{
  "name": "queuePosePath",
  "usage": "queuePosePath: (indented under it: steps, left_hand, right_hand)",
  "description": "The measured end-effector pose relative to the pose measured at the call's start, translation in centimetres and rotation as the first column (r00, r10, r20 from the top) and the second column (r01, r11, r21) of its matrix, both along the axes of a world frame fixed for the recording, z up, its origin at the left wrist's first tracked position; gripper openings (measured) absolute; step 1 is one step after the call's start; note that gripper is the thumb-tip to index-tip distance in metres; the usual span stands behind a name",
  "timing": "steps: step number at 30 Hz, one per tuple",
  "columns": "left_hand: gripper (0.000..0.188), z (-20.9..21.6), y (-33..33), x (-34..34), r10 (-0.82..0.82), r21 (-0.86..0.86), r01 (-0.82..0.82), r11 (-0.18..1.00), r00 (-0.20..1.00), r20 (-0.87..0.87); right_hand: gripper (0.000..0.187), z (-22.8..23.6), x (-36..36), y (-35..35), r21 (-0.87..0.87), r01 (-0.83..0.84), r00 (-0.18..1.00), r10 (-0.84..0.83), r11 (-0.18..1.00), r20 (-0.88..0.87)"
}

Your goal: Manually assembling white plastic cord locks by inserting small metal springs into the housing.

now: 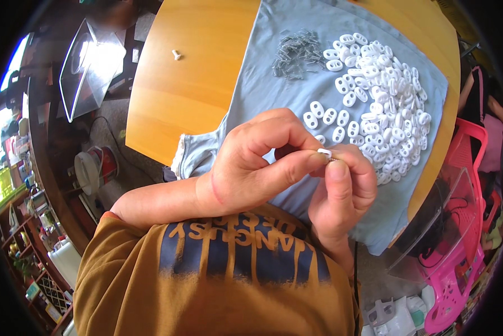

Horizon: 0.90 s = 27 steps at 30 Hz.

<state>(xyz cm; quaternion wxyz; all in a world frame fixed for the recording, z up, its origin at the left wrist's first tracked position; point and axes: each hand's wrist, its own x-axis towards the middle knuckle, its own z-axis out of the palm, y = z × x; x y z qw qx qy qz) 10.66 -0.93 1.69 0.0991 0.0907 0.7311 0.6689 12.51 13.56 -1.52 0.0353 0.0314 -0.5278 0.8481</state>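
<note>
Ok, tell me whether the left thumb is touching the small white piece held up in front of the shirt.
Touching. The head view shows the left hand and right hand pinching the small white piece between their fingertips, with the left thumb tip pressed against its left end.

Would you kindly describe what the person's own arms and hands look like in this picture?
Both hands, the left hand and the right hand, are bare: no gloves, rings or watch show. The forearms are bare too. The left arm comes out of a short sleeve of a mustard-brown T-shirt with a dark blue printed panel across the chest. The left wrist shows a thin reddish mark.
</note>
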Motion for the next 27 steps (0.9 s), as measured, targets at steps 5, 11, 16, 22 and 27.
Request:
queuePosePath:
  steps: [5,11,16,22,27]
  left_hand:
    - [0.011,0.0,0.5,-0.1,0.034,-0.205,-0.096,0.974,0.958,-0.286]
    - [0.009,-0.4,0.6,0.2,0.049,-0.308,-0.157,0.938,0.942,-0.331]
    - [0.004,-0.6,0.7,0.3,0.075,-0.123,-0.079,0.989,0.997,-0.032]
    - [0.003,-0.4,0.7,0.8,0.115,-0.03,-0.112,0.993,0.989,0.097]
    - [0.005,-1.0,0.7,0.4,0.107,-0.148,-0.134,0.98,0.978,-0.179]
  right_hand:
    - [0.005,-0.4,0.2,-0.2,0.033,0.025,0.999,-0.027,0.999,0.034]
    - [0.004,-0.3,0.3,-0.4,-0.066,-0.048,0.971,0.062,0.997,0.229]
    - [0.005,-0.2,-0.1,-0.3,-0.084,-0.019,0.975,0.037,0.996,0.22]
    - [0.007,-0.2,0.0,-0.2,0.025,-0.013,0.988,0.009,1.0,0.156]
    - [0.006,-0.2,0.3,-0.2,0.058,-0.012,0.99,0.004,0.998,0.144]
